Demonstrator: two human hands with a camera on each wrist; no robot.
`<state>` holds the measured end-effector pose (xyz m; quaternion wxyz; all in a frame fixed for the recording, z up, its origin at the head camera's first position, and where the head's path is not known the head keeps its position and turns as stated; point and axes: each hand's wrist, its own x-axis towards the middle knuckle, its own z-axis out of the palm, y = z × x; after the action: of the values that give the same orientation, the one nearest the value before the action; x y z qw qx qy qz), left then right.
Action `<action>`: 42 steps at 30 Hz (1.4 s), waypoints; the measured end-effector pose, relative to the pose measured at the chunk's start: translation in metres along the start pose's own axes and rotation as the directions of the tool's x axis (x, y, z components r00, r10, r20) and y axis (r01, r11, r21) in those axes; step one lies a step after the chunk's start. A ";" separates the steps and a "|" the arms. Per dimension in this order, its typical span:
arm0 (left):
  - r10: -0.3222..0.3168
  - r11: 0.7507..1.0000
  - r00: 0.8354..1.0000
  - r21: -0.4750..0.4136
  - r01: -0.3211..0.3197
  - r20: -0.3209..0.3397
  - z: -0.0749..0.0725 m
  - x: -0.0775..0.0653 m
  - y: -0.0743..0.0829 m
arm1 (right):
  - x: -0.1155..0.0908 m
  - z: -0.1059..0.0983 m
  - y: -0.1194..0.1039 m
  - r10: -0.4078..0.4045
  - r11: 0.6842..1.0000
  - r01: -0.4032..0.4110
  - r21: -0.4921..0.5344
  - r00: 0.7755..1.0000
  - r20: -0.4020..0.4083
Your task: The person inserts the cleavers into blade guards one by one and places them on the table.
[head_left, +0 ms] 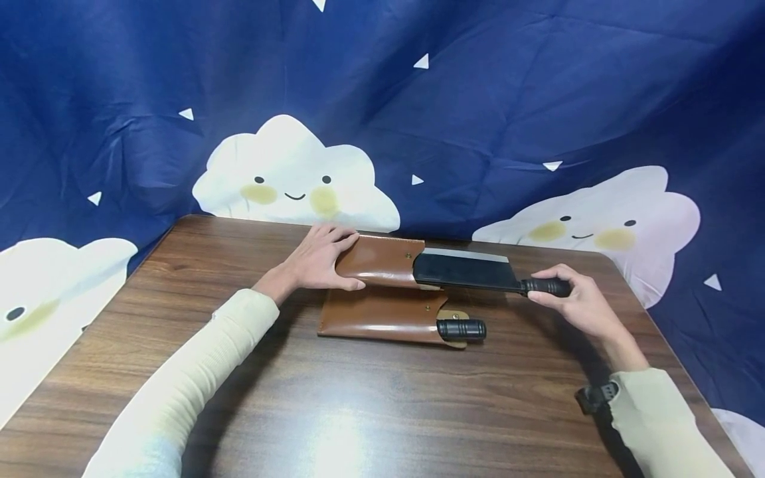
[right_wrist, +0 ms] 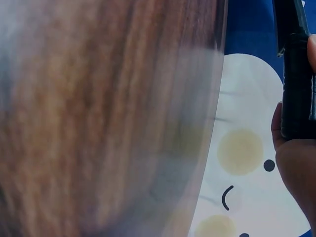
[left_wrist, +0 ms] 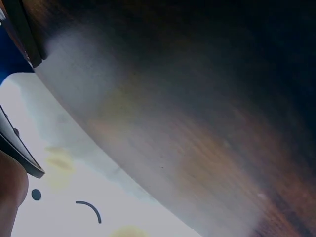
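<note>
My left hand (head_left: 319,259) holds the closed end of a brown leather sheath (head_left: 382,261), thumb along the near side and fingers at the far side. A cleaver (head_left: 469,269) with a black blade and a bright edge is partly inside that sheath; the tip end of the blade is hidden there. My right hand (head_left: 576,302) grips the cleaver's black ridged handle (head_left: 546,286), also seen in the right wrist view. Just nearer to me, a second brown leather sheath (head_left: 379,318) lies on the table, a black handle (head_left: 469,329) sticking out of its right end.
The dark wooden table (head_left: 382,405) reflects light near its front. Behind it hangs a blue curtain (head_left: 454,119) printed with white clouds and triangles, close to the table's far edge. A dark band (head_left: 594,397) is on the right wrist.
</note>
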<state>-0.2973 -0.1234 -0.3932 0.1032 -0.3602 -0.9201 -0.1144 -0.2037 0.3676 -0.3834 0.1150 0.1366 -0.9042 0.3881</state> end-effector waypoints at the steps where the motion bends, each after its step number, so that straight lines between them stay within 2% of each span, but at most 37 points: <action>1: -0.001 1.000 1.000 0.002 0.001 0.000 0.000 -0.001 0.000 | 0.000 0.001 0.000 -0.002 1.000 0.002 0.002 1.000 0.002; 22: -0.011 1.000 1.000 0.007 0.011 -0.009 0.003 -0.003 0.001 | 0.003 0.013 -0.014 -0.014 0.999 0.014 0.036 1.000 -0.004; 32: -0.017 1.000 1.000 0.011 0.017 -0.006 0.004 -0.003 0.003 | 0.007 0.026 -0.021 0.002 0.999 -0.002 0.045 1.000 -0.012; 35: -0.015 1.000 1.000 0.012 0.015 -0.010 0.004 -0.003 0.003 | 0.006 0.028 -0.030 -0.006 0.999 0.007 0.035 1.000 -0.010; 39: -0.017 1.000 1.000 0.014 0.017 -0.014 0.005 -0.003 0.003 | 0.004 0.027 -0.056 -0.020 0.999 0.020 0.048 1.000 -0.009; 42: -0.022 1.000 1.000 0.015 0.022 -0.011 0.005 -0.003 0.003 | 0.003 0.027 -0.068 -0.038 0.997 0.038 0.072 0.999 -0.007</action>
<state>-0.2938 -0.1221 -0.3981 0.1095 -0.3488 -0.9242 -0.1104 -0.1868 0.3023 -0.3550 0.1198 0.1567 -0.8865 0.4185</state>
